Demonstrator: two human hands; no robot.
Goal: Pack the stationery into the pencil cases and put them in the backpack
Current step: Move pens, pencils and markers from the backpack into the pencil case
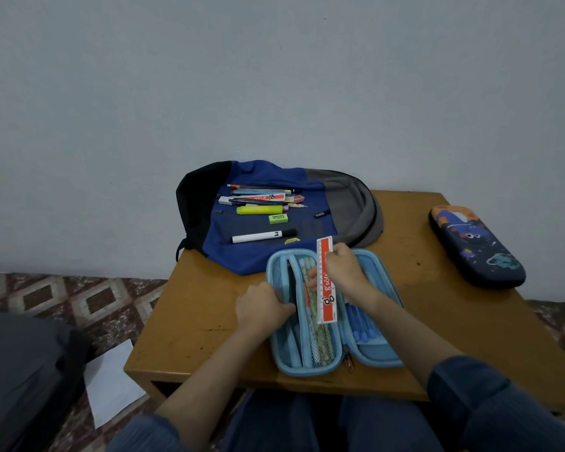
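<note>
Left fingers point(282, 308) grip the flap edge of the pencil case point(377, 355); right fingers point(336, 260) pinch the ruler point(327, 288).

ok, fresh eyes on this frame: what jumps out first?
The red-and-white ruler, pinched by the right hand over the open light blue pencil case at the near edge of the table, while the left hand grips the case's left half. Behind, a yellow highlighter and white marker lie on the flat blue backpack. A closed dark space-print case sits far right.
</note>
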